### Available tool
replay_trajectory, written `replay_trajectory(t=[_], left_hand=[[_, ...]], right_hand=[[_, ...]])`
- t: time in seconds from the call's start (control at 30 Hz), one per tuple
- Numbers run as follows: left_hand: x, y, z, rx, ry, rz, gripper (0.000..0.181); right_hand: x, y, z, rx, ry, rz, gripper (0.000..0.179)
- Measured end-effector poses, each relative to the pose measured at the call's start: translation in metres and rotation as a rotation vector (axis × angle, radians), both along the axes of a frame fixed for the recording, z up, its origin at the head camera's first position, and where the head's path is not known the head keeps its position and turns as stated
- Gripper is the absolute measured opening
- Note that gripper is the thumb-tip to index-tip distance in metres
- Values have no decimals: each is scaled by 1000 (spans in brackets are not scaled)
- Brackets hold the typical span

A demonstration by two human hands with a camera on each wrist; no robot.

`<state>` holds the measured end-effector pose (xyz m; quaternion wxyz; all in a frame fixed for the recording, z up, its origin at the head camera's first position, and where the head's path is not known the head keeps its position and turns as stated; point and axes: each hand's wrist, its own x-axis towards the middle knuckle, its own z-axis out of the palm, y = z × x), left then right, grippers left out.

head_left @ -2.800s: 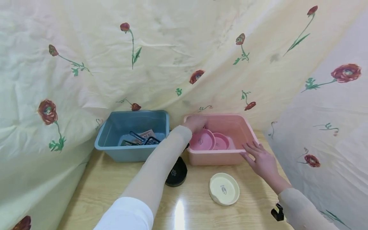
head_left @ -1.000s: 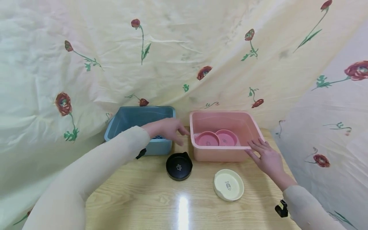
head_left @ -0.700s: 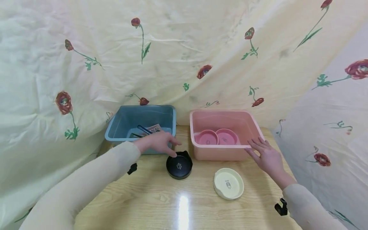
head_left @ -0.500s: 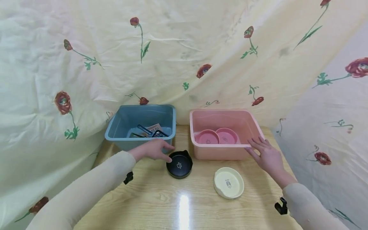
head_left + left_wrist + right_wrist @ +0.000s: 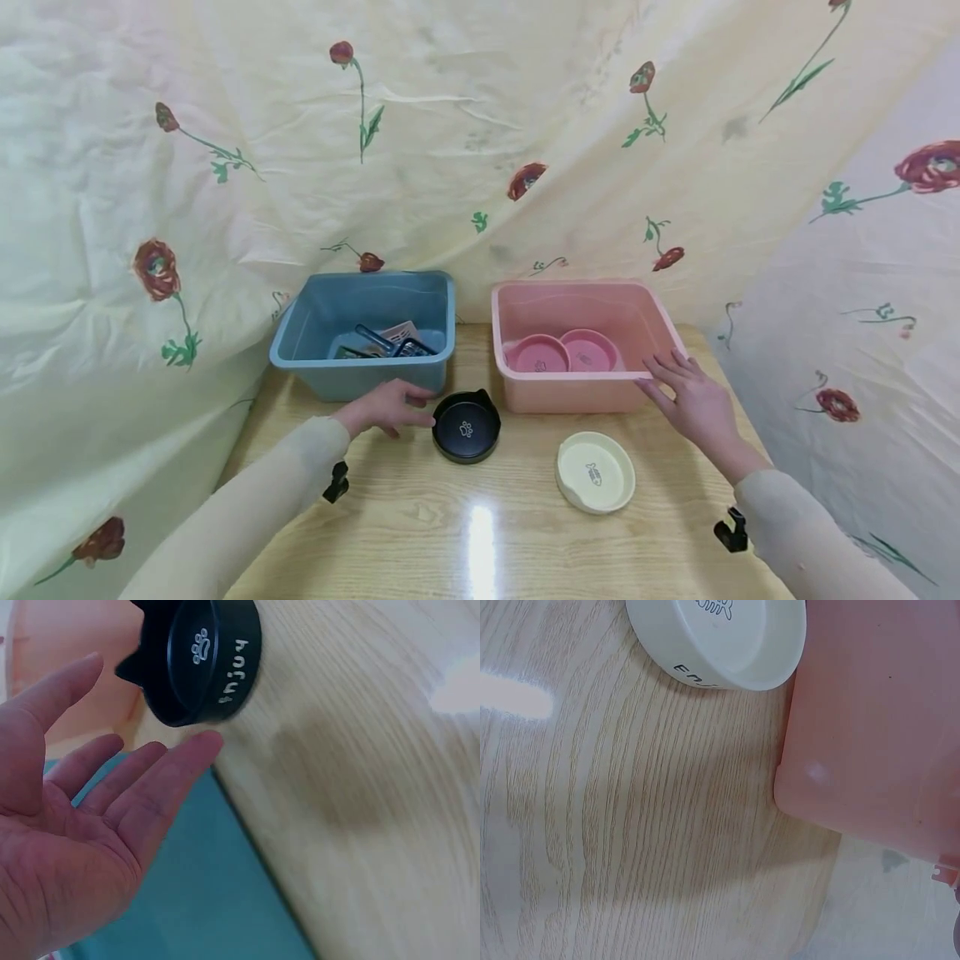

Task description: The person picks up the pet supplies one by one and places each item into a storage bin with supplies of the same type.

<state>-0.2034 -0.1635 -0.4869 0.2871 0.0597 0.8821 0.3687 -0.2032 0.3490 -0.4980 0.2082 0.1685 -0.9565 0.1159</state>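
My left hand (image 5: 386,406), fingers spread and holding nothing, is just left of a black pet bowl (image 5: 467,427) with a paw print inside. In the left wrist view, its index fingertip (image 5: 210,742) sits right at the bowl's lettered side; the bowl has small ear-like points on its rim. My right hand (image 5: 693,400) rests on the front right corner of a pink bin (image 5: 577,396), fingers extended over the rim and thumb in front. Two pink bowls, the left one (image 5: 538,357) and the right one (image 5: 592,354), lie inside. A cream bowl (image 5: 595,473) with a fishbone drawing stands before the bin.
A blue bin (image 5: 367,379) stands at the back left. In it lie a slotted scoop (image 5: 412,347), a blue handle (image 5: 372,337) and a pale slotted piece. The wooden table (image 5: 390,533) is bounded by a flowered cloth (image 5: 420,150) behind and at the sides.
My left hand has left the pink bin, where it was at a pink bowl, and come down left past the blue bin to beside the black bowl. My right hand stays on the rim.
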Motion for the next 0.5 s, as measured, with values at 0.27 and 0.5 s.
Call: replay_trajectory(t=[0.27, 0.5], left_hand=[[-6, 1, -28, 128, -58, 96, 70], [-8, 6, -41, 161, -72, 152, 72]], right_hand=[[-1, 0, 0, -2, 16, 7, 53], [0, 1, 0, 1, 9, 4, 53]])
